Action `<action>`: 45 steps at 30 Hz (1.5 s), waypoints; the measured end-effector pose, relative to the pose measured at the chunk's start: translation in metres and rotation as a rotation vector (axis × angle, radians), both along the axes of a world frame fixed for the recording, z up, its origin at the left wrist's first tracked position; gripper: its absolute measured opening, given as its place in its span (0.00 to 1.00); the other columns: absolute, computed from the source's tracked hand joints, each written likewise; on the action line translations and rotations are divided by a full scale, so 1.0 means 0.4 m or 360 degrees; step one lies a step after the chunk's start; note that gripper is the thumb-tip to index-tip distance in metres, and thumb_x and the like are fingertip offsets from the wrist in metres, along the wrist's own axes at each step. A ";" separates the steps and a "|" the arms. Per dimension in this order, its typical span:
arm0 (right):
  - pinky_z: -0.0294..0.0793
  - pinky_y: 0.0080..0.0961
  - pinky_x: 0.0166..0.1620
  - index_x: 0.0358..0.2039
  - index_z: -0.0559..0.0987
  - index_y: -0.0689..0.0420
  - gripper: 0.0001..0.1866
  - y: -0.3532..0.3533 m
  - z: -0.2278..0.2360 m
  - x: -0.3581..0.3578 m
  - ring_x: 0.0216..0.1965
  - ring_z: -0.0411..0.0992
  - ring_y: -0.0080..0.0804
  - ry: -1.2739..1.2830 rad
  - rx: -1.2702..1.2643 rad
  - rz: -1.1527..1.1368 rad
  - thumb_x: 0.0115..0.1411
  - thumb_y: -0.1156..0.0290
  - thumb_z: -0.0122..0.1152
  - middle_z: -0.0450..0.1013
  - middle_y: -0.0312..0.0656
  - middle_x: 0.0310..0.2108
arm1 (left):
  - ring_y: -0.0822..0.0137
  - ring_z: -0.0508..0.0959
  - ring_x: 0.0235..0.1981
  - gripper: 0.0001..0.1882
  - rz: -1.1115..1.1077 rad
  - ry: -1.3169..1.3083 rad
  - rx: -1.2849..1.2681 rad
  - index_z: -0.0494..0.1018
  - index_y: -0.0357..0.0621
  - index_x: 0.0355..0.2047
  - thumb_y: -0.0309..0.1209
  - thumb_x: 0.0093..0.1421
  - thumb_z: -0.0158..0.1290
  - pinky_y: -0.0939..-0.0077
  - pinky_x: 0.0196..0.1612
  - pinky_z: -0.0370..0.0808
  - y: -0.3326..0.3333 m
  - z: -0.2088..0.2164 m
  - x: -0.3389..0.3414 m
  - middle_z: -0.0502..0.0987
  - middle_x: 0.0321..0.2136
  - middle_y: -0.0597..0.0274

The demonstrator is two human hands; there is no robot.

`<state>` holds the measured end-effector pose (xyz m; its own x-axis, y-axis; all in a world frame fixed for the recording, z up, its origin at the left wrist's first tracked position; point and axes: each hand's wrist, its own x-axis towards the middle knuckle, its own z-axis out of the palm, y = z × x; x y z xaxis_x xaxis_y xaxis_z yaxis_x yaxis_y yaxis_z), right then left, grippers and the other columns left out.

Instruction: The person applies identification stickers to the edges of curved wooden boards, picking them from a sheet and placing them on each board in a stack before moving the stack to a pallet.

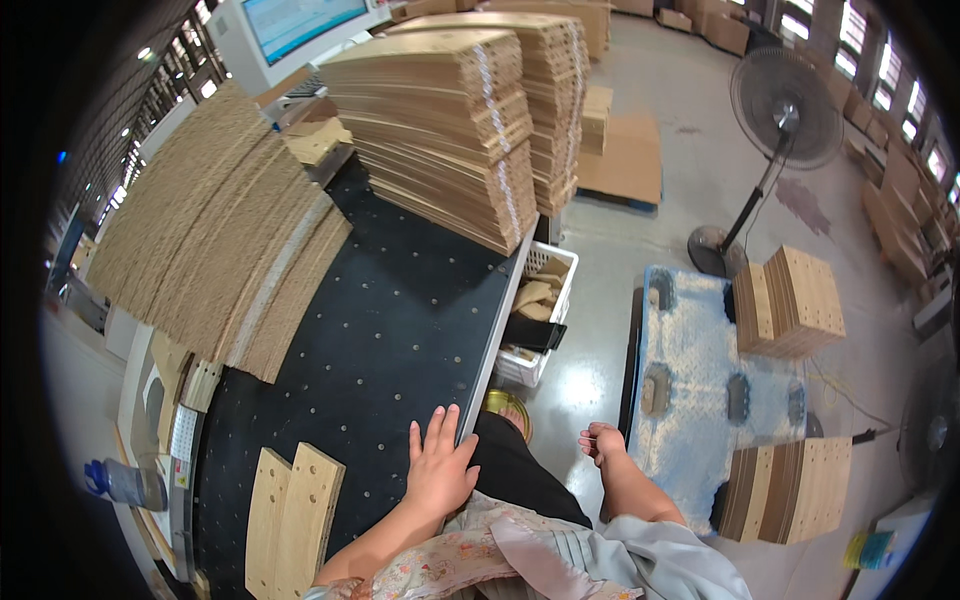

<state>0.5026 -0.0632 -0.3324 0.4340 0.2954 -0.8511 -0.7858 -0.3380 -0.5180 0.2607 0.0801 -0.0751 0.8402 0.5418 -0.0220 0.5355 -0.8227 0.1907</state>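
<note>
My left hand (441, 466) lies with fingers spread on the right edge of the black work table (400, 330), holding nothing. My right hand (601, 442) hangs beside the table, its fingers loosely curled and a little apart, with nothing visible in them. To the left of my left forearm, two curved light wooden slats (307, 520) with drilled holes lie side by side on the table. Further along the table stand a tall leaning stack of brown boards (215, 220), rough edges up, and high stacks of curved wooden slats (440, 110) with pale marks down their ends.
A white plastic crate (525, 366) with wood scraps sits beside the table. To the right, a blue pallet (690, 370) carries stacks of wooden pieces (790, 490). A standing fan (785, 110) is beyond it. A bottle (130, 484) lies left; a monitor (300, 25) stands behind.
</note>
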 end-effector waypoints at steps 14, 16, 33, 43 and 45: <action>0.75 0.23 0.23 0.40 0.69 0.57 0.09 0.226 0.418 -0.081 0.23 0.73 0.27 -0.0230 0.1108 0.0129 0.58 0.76 0.48 0.73 0.41 0.27 | 0.58 0.55 0.62 0.33 0.0037 -0.0634 -0.0950 0.59 0.43 0.56 0.34 0.51 0.58 0.62 0.63 0.47 0.057 -0.018 -0.114 0.58 0.58 0.51; 0.75 0.23 0.22 0.39 0.69 0.57 0.08 0.241 0.482 -0.079 0.21 0.73 0.27 -0.0223 0.1255 0.0074 0.58 0.75 0.48 0.73 0.41 0.24 | 0.61 0.59 0.60 0.30 0.0127 -0.1015 -0.1723 0.58 0.38 0.56 0.28 0.53 0.56 0.65 0.61 0.54 0.067 -0.038 -0.166 0.61 0.57 0.51; 0.45 0.53 0.60 0.53 0.66 0.55 0.30 0.357 0.586 -0.381 0.61 0.51 0.43 -0.2981 0.0492 0.1850 0.53 0.53 0.54 0.58 0.44 0.57 | 0.51 0.51 0.62 0.37 0.0162 -0.0430 -0.0091 0.60 0.42 0.56 0.50 0.50 0.54 0.50 0.62 0.46 -0.102 -0.018 -0.357 0.55 0.59 0.49; 0.47 0.51 0.60 0.54 0.67 0.51 0.29 0.376 0.587 -0.371 0.61 0.52 0.41 -0.3072 0.0399 0.1938 0.52 0.52 0.55 0.59 0.42 0.58 | 0.55 0.49 0.63 0.42 0.0121 -0.0344 -0.0138 0.60 0.46 0.57 0.44 0.40 0.58 0.45 0.62 0.42 -0.071 0.006 -0.333 0.53 0.60 0.52; 0.47 0.51 0.60 0.54 0.67 0.49 0.29 0.378 0.579 -0.348 0.61 0.52 0.41 -0.3116 0.0407 0.1950 0.52 0.51 0.55 0.59 0.41 0.58 | 0.55 0.49 0.63 0.42 0.0120 -0.0315 -0.0194 0.60 0.46 0.57 0.44 0.40 0.58 0.45 0.62 0.41 -0.066 0.011 -0.329 0.53 0.60 0.52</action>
